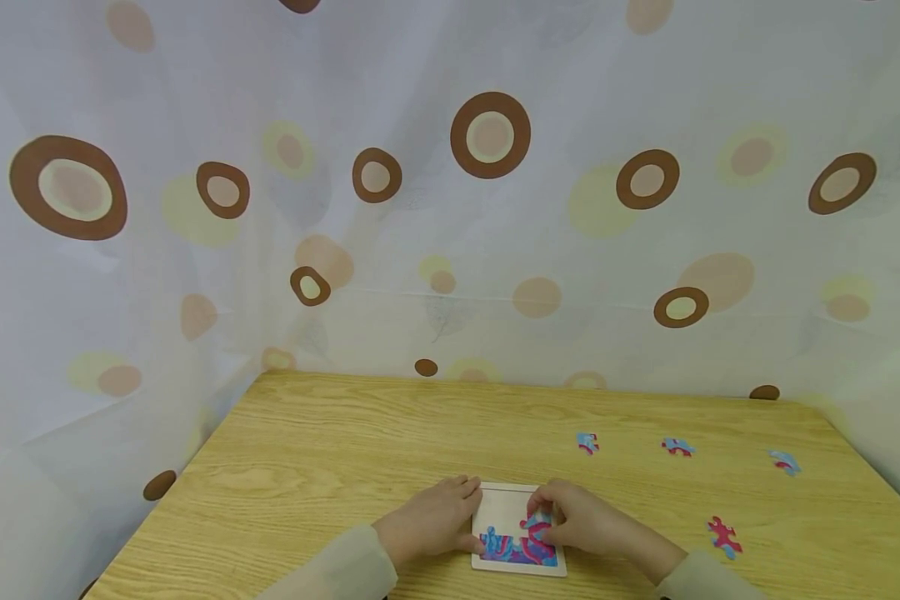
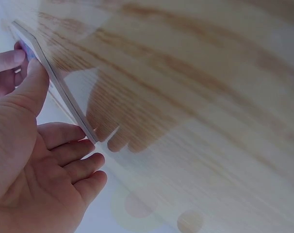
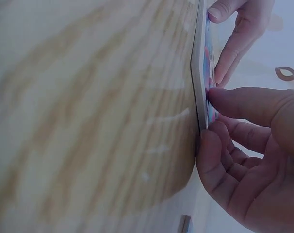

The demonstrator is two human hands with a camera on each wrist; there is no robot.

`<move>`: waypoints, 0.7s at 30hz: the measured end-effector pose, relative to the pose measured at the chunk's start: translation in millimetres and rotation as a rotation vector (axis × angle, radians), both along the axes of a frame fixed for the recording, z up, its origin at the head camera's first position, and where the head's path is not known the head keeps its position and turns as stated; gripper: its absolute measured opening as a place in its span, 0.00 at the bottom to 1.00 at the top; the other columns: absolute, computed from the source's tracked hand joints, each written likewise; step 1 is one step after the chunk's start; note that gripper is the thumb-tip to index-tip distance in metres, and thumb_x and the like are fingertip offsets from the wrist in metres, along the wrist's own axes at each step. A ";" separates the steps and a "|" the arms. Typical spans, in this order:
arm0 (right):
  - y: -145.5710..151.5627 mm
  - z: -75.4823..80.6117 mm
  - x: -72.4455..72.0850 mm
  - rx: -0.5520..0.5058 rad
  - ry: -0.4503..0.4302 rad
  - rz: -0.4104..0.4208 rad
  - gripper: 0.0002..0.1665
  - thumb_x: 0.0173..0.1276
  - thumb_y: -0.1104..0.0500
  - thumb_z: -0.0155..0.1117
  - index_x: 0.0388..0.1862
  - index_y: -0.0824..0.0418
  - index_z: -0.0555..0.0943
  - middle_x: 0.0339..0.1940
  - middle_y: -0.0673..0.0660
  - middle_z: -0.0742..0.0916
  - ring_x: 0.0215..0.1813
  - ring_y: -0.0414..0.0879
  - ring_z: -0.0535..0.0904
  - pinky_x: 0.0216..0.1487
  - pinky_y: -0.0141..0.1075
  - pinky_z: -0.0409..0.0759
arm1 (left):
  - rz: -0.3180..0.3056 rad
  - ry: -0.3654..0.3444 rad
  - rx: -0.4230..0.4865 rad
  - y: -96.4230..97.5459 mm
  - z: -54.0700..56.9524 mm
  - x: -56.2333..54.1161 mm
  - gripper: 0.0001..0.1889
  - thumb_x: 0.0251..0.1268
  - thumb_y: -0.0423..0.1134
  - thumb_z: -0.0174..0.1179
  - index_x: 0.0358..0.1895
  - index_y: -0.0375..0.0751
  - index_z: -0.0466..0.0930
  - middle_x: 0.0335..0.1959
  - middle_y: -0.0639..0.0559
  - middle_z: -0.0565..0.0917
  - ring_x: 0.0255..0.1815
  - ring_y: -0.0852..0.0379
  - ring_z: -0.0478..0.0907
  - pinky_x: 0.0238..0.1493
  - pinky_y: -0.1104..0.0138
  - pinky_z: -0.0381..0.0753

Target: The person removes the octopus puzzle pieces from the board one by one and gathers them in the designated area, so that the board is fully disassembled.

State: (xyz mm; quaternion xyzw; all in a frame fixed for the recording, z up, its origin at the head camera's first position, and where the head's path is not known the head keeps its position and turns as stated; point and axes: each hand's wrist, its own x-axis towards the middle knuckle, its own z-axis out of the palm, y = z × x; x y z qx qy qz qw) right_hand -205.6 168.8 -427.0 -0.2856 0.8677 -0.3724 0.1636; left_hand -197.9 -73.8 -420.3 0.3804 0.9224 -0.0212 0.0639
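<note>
A small wooden puzzle tray (image 1: 506, 500) with a pale rim lies near the front of the table. Blue, pink and purple jigsaw pieces (image 1: 501, 547) cover its lower part, while bare board shows above. My left hand (image 1: 431, 518) steadies the tray's left side, its thumb over the lower left corner and its loosely bent fingers along the edge. With bent index finger and thumb, my right hand (image 1: 588, 518) pinches a pink and blue puzzle piece (image 1: 537, 523) at the tray's right side. The right fingers partly cover that piece; whether it is fully seated is hard to tell.
Loose puzzle pieces lie to the right: one blue and red piece (image 1: 588, 442), another (image 1: 677, 447), a pale blue one (image 1: 784, 462) and a mostly red one (image 1: 724, 537). Behind the wooden table (image 1: 330, 450) hangs a white cloth (image 1: 390, 242) with round patterns.
</note>
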 end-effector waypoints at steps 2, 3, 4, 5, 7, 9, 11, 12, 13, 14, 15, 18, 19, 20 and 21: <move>-0.2 0.3 -0.1 0.005 0.005 -0.002 0.11 0.58 0.65 0.66 0.40 0.60 0.77 0.33 0.52 0.73 0.27 0.42 0.68 0.24 0.30 0.70 | -0.004 0.005 0.002 -0.2 0.1 0.1 0.39 0.59 0.63 0.50 0.65 0.35 0.65 0.65 0.45 0.65 0.66 0.52 0.60 0.65 0.67 0.59; -0.4 0.5 -0.2 0.005 0.006 -0.003 0.11 0.58 0.65 0.66 0.40 0.60 0.77 0.32 0.52 0.73 0.27 0.42 0.68 0.24 0.30 0.70 | -0.006 0.008 0.005 -0.2 0.1 0.2 0.39 0.59 0.62 0.50 0.65 0.35 0.65 0.65 0.45 0.65 0.66 0.52 0.60 0.65 0.67 0.59; -0.6 0.6 -0.4 0.004 0.008 -0.004 0.11 0.58 0.65 0.66 0.40 0.60 0.77 0.32 0.52 0.73 0.28 0.42 0.67 0.24 0.30 0.69 | -0.008 0.009 0.008 -0.2 0.1 0.3 0.39 0.60 0.62 0.50 0.65 0.35 0.65 0.65 0.45 0.65 0.66 0.52 0.60 0.65 0.67 0.59; -0.8 0.7 -0.6 0.002 0.010 -0.005 0.11 0.58 0.65 0.66 0.40 0.60 0.77 0.32 0.52 0.73 0.28 0.42 0.67 0.24 0.30 0.69 | -0.010 0.011 0.010 -0.2 0.3 0.4 0.39 0.59 0.62 0.50 0.65 0.35 0.65 0.65 0.45 0.65 0.66 0.52 0.61 0.65 0.67 0.59; -1.3 0.8 -0.9 -0.002 0.012 -0.004 0.10 0.58 0.66 0.66 0.38 0.60 0.76 0.31 0.53 0.72 0.27 0.42 0.67 0.24 0.30 0.69 | -0.012 0.014 0.014 -0.2 0.6 0.4 0.39 0.59 0.63 0.50 0.64 0.35 0.65 0.65 0.45 0.65 0.66 0.52 0.61 0.65 0.67 0.59; -1.7 0.9 -1.2 -0.013 0.003 -0.006 0.10 0.58 0.66 0.66 0.36 0.59 0.75 0.29 0.52 0.73 0.26 0.42 0.67 0.22 0.30 0.68 | -0.011 0.013 0.014 -0.2 0.9 0.5 0.39 0.59 0.63 0.50 0.65 0.35 0.65 0.65 0.45 0.65 0.66 0.52 0.61 0.65 0.67 0.59; -2.1 0.7 -1.3 -0.023 -0.016 -0.013 0.10 0.58 0.66 0.66 0.35 0.59 0.74 0.27 0.52 0.73 0.25 0.42 0.67 0.21 0.29 0.67 | -0.009 0.012 0.011 -0.1 1.1 0.1 0.39 0.59 0.63 0.50 0.65 0.35 0.65 0.65 0.45 0.65 0.66 0.52 0.60 0.65 0.67 0.59; -2.1 0.6 -1.4 -0.023 -0.022 -0.016 0.10 0.57 0.67 0.66 0.33 0.59 0.74 0.26 0.51 0.73 0.25 0.42 0.67 0.21 0.29 0.67 | -0.010 0.013 0.010 0.0 0.9 0.0 0.39 0.59 0.63 0.50 0.65 0.35 0.65 0.65 0.45 0.65 0.66 0.52 0.60 0.65 0.67 0.59; -2.1 0.4 -1.5 -0.023 -0.028 -0.019 0.10 0.57 0.67 0.66 0.32 0.59 0.73 0.25 0.51 0.74 0.25 0.42 0.67 0.21 0.29 0.66 | -0.011 0.015 0.007 0.0 0.8 -0.3 0.39 0.58 0.63 0.50 0.65 0.36 0.65 0.65 0.45 0.65 0.66 0.52 0.60 0.65 0.67 0.59; -2.2 0.2 -1.8 -0.020 -0.032 -0.022 0.09 0.57 0.67 0.66 0.31 0.59 0.73 0.25 0.51 0.74 0.25 0.43 0.67 0.21 0.29 0.66 | -0.011 0.016 0.005 0.0 0.6 -0.3 0.39 0.59 0.63 0.50 0.65 0.36 0.65 0.65 0.46 0.65 0.66 0.52 0.60 0.65 0.68 0.59; -2.0 0.0 -1.8 -0.017 -0.038 -0.023 0.09 0.57 0.67 0.66 0.30 0.59 0.73 0.24 0.50 0.74 0.26 0.43 0.67 0.21 0.29 0.66 | -0.012 0.017 0.004 0.0 0.4 -0.6 0.39 0.59 0.63 0.50 0.65 0.36 0.65 0.65 0.45 0.65 0.66 0.52 0.60 0.65 0.68 0.59; -1.7 -0.1 -2.5 0.005 -0.038 -0.018 0.08 0.57 0.66 0.66 0.26 0.61 0.74 0.25 0.50 0.74 0.27 0.43 0.67 0.23 0.30 0.65 | -0.021 0.021 0.002 -0.2 0.0 -1.0 0.39 0.59 0.63 0.50 0.64 0.36 0.66 0.65 0.45 0.66 0.66 0.52 0.61 0.65 0.68 0.59; -1.7 0.0 -2.5 0.009 -0.041 -0.017 0.08 0.57 0.66 0.66 0.26 0.61 0.75 0.24 0.49 0.74 0.27 0.43 0.67 0.23 0.29 0.65 | -0.022 0.023 0.001 -0.3 0.0 -1.2 0.39 0.59 0.63 0.50 0.64 0.36 0.66 0.65 0.45 0.66 0.66 0.52 0.61 0.65 0.68 0.59; -1.6 0.1 -2.5 0.011 -0.044 -0.016 0.08 0.57 0.66 0.66 0.25 0.61 0.75 0.24 0.49 0.73 0.27 0.42 0.67 0.23 0.29 0.65 | -0.024 0.023 0.001 -0.4 0.0 -1.2 0.39 0.59 0.63 0.50 0.64 0.36 0.66 0.65 0.45 0.66 0.66 0.52 0.61 0.65 0.68 0.59; -1.4 0.1 -2.5 0.009 -0.049 -0.015 0.08 0.57 0.66 0.66 0.24 0.61 0.75 0.23 0.48 0.73 0.26 0.42 0.66 0.22 0.29 0.64 | -0.025 0.023 0.000 -0.3 -0.1 -1.3 0.39 0.59 0.63 0.50 0.64 0.36 0.66 0.65 0.45 0.66 0.66 0.52 0.61 0.65 0.67 0.59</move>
